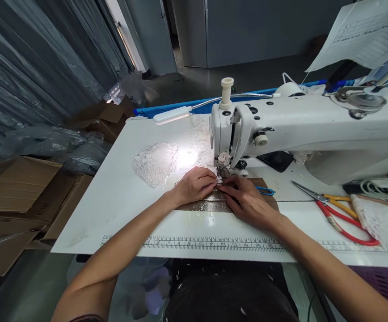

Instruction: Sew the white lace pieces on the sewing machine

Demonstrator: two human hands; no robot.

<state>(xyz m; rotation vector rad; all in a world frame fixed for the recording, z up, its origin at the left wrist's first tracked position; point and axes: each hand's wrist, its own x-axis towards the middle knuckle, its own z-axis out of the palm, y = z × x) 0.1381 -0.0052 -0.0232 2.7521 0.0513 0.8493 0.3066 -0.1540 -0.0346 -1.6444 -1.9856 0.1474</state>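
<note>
The cloth (219,180), a small white piece, lies at the foot (219,171) of the machine (281,123), with fingertips close on both sides. The left hand (196,185) is bent inward, its fingers nearly together at the cloth's left edge; the right hand (246,197) is curled a little looser at the other. Whether either grip pinches the cloth or only presses it down, I cannot tell. The chief danger is to the fingers: they are so near the foot that a slip could put one under the needle, which is too small to make out. Uneven pressure from the two sides might also skew so small a piece or pucker it. Beneath the right hand, a blue handle (265,191) on the brown plate (189,207) could snag the wrist or get nudged. Left of the foot, loose lace (156,164) lies under the lamp (172,115) and might be dragged in if the left arm catches it. The scissors (344,214), blades partly apart, point inward across the table (113,210), so a right forearm swung wide could meet their tips.
</note>
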